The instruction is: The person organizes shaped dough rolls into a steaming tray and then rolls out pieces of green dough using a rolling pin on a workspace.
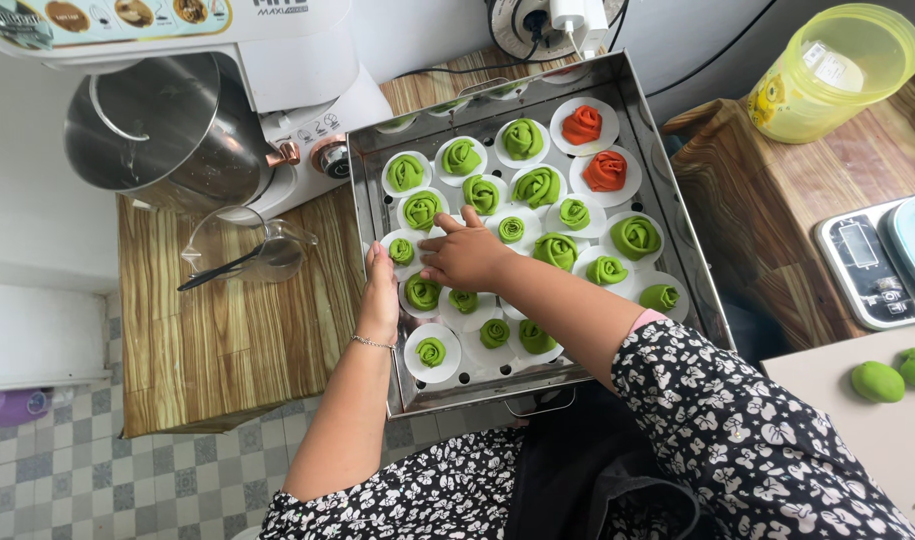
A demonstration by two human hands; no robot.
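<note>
Right hand (464, 255) pinches a green dough rose (402, 250) while open left hand (381, 295) steadies the crowded steel tray (369, 215) beside the mixer (277, 90).

Green rose-shaped dough buns (535, 186) and two orange ones (582, 125) are seen on white paper rounds (448, 360); black-and-white floral sleeves (747, 440) are worn.

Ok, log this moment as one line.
left hand: on tray rim | right hand: over green dough roses | orange roses: far corner
</note>
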